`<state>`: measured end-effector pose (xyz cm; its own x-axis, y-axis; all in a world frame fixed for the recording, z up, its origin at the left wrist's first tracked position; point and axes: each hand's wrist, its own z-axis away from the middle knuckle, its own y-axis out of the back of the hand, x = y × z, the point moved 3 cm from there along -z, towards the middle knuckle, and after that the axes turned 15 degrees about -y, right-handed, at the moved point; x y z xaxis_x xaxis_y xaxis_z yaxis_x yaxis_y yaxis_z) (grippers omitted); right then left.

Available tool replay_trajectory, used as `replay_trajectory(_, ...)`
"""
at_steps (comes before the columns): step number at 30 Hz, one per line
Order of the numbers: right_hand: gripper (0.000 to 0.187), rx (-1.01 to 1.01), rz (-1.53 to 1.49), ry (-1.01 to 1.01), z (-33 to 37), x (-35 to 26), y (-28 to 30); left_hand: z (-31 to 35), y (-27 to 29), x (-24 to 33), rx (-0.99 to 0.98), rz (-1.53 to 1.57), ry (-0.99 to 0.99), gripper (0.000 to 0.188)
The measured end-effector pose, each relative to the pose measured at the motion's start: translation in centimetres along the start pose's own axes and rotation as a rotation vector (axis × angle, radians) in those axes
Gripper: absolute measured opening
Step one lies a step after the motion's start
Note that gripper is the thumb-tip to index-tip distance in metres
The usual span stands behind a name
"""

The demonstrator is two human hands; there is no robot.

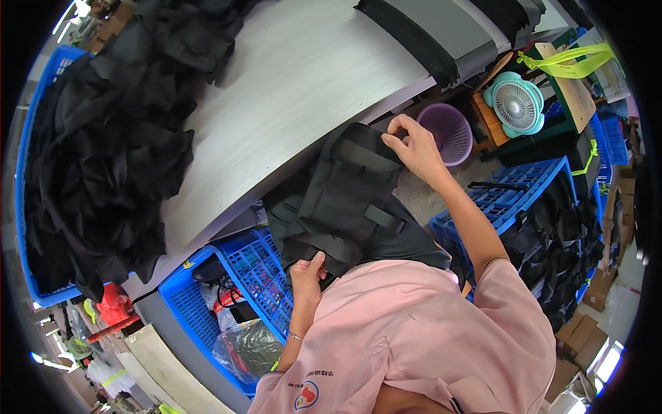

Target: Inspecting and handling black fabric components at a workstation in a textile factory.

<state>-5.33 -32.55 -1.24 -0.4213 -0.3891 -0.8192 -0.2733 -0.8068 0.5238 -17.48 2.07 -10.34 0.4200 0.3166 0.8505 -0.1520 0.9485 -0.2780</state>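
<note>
A black fabric piece with sewn-on straps and a flat panel (352, 190), perhaps part of a bag, lies across my lap beside the table edge. At its lower left corner, my left hand (307, 277) pinches a folded edge of it between thumb and fingers. My right hand (416, 148) is at the upper right edge of the same piece, thumb and forefinger closed on its border. A short strap (385, 218) crosses the fabric's right side. Dark cloth on my legs partly blends with the piece, so its lower outline is hard to tell.
A pale table (276, 90) bears a large heap of black fabric (110, 145) and grey panels (434, 27). Blue crates (238, 276) stand to my left, another blue crate (524, 196) to my right. Beyond my right hand are a purple basket (447, 134) and a turquoise fan (516, 105).
</note>
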Motion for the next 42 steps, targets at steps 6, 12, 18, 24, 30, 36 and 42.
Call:
replay_trajectory(6, 0.029, -0.038, 0.104, 0.008, -0.2, -0.1, -0.6, -0.3, -0.2, 0.2, -0.086, -0.016, 0.016, 0.009)
replay_trajectory(12, 0.025, -0.08, 0.177, -0.125, -1.2, 0.6, -0.8, -0.2, -0.5, 0.5, -0.09, 0.002, 0.011, 0.009)
replay_trajectory(18, 0.023, -0.154, -0.007, -0.182, -2.0, 2.1, -1.8, -0.5, -0.1, 0.2, -0.126, -0.042, 0.008, 0.01)
replay_trajectory(24, 0.022, -0.103, -0.072, -0.17, -2.5, 3.4, -2.8, -0.5, 0.4, -0.3, -0.12, -0.054, 0.038, 0.013)
replay_trajectory(30, 0.02, -0.007, -0.077, -0.166, -2.5, 3.5, -3.4, -0.5, 1.3, -1.0, -0.095, -0.065, 0.059, 0.015)
replay_trajectory(36, 0.027, -0.099, -0.254, -0.085, -1.7, 2.8, -3.4, -0.5, 1.2, -0.7, 0.019, 0.017, -0.024, 0.014)
replay_trajectory(42, 0.044, -0.783, -0.246, -0.363, 1.9, 4.7, -1.6, -0.6, 0.9, 0.9, 0.023, 0.053, -0.101, 0.04)
